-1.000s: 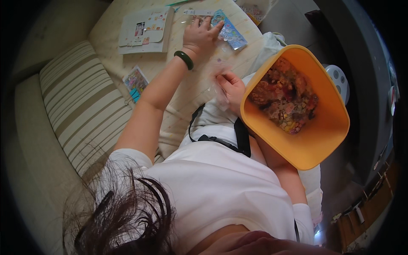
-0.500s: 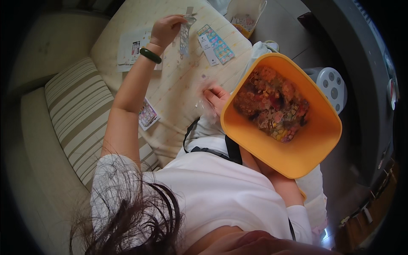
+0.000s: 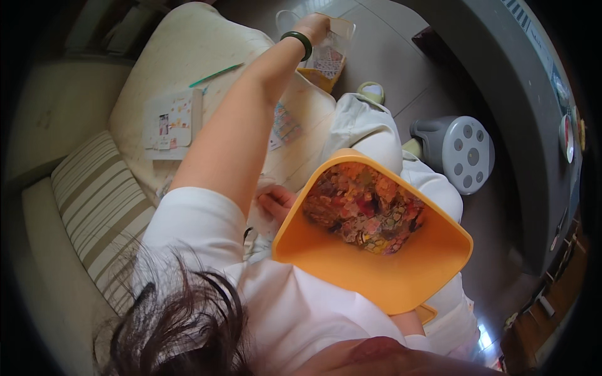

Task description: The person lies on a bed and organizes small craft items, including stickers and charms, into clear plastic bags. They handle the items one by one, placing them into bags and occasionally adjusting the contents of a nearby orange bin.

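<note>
My left hand (image 3: 313, 26), with a dark green bangle on its wrist, reaches over the rim of a clear container (image 3: 342, 31) at the table's far edge. Its fingers are hidden there. A tilted yellow bin (image 3: 370, 282) lies against my lap and chest, with my right arm passing beneath it. Inside is a heap of small orange, red and yellow flat pieces (image 3: 364, 207). Past the bin's left side, my right hand (image 3: 277, 202) has its fingers pinched on a faint piece of clear plastic film (image 3: 266, 183).
On the cream table cover (image 3: 188, 37) lie a white booklet (image 3: 169, 128), a thin green stick-like tool (image 3: 216, 74) and a colourful sticker sheet (image 3: 287, 124), partly behind my left arm. A grey stool (image 3: 464, 153) stands at right. A striped cushion (image 3: 103, 213) is at left.
My left hand has gone from above the table, holding up a silvery strip, to the clear container farther right. The strip no longer shows. The view has shifted, and the bin appears lower and left.
</note>
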`<state>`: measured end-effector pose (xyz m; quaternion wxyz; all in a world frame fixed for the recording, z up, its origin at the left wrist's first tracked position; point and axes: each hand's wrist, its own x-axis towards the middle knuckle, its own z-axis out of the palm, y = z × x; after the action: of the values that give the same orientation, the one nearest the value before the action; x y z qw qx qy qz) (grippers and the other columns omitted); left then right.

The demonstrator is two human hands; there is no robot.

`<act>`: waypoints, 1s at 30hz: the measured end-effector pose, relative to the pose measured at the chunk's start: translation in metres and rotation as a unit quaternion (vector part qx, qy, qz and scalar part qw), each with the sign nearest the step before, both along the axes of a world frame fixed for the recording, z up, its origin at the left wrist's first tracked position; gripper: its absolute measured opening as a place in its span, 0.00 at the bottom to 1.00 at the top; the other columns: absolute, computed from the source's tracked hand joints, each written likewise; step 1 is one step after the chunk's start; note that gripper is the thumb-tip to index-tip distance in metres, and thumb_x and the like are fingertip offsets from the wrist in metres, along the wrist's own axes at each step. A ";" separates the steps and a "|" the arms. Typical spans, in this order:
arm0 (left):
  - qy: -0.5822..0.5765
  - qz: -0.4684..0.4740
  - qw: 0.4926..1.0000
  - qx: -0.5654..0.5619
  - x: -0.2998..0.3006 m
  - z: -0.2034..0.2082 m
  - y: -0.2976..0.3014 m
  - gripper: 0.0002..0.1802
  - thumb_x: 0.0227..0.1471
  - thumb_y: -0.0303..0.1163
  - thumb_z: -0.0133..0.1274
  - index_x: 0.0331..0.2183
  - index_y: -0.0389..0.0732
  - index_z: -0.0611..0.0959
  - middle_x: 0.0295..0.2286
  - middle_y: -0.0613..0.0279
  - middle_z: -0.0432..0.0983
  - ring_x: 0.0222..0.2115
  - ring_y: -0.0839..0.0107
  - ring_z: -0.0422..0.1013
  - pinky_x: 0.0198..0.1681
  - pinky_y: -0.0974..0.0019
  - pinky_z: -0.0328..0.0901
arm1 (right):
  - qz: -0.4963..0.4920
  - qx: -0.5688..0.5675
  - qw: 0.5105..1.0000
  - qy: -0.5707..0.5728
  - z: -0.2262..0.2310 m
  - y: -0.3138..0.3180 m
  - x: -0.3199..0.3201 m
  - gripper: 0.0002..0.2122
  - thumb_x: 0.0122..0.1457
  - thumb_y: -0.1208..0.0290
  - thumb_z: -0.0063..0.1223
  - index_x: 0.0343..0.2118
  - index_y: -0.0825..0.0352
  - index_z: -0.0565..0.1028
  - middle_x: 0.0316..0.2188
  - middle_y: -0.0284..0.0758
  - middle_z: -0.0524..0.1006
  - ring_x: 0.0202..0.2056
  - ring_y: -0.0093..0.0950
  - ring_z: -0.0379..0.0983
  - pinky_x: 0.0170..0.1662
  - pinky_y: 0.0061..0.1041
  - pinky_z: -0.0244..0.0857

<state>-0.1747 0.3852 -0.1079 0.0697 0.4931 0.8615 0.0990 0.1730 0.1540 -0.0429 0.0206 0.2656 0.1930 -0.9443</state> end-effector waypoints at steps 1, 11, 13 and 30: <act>0.014 0.004 1.000 -0.027 -0.003 -0.017 0.008 0.09 0.44 0.29 0.48 0.29 0.43 0.81 0.29 0.52 0.76 0.33 0.56 0.71 0.36 0.62 0.66 | 0.003 -0.002 1.000 -0.003 -0.001 0.000 -0.001 0.04 0.56 0.77 0.47 0.33 0.67 0.73 0.25 0.26 0.72 0.26 0.15 0.66 0.29 0.12 0.60; -0.092 -0.165 0.963 -0.193 0.012 -0.077 0.010 0.32 0.38 0.40 0.56 0.48 0.42 0.69 0.50 0.48 0.57 0.51 0.57 0.56 0.51 0.62 0.56 | 0.028 0.021 0.999 -0.007 -0.007 0.000 0.004 0.05 0.56 0.75 0.48 0.34 0.67 0.73 0.25 0.24 0.72 0.24 0.13 0.64 0.27 0.12 0.58; -0.153 -0.185 0.934 -0.266 0.026 -0.053 0.018 0.25 0.39 0.37 0.53 0.42 0.40 0.74 0.42 0.50 0.68 0.41 0.58 0.65 0.45 0.63 0.61 | 0.033 0.033 0.999 -0.011 -0.002 0.008 -0.001 0.05 0.56 0.75 0.48 0.34 0.67 0.73 0.25 0.24 0.72 0.24 0.14 0.64 0.28 0.13 0.58; 0.097 0.011 0.993 -0.066 -0.008 0.101 -0.184 0.08 0.44 0.29 0.49 0.30 0.40 0.79 0.27 0.53 0.74 0.32 0.57 0.70 0.34 0.59 0.64 | -0.032 -0.084 0.996 0.001 0.016 0.010 -0.013 0.06 0.57 0.79 0.43 0.35 0.68 0.73 0.28 0.30 0.74 0.29 0.18 0.69 0.32 0.16 0.64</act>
<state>-0.1824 0.2010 -0.0065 0.0168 0.4848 0.8744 -0.0055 0.1598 0.1645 -0.0273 0.0129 0.2680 0.1045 -0.9577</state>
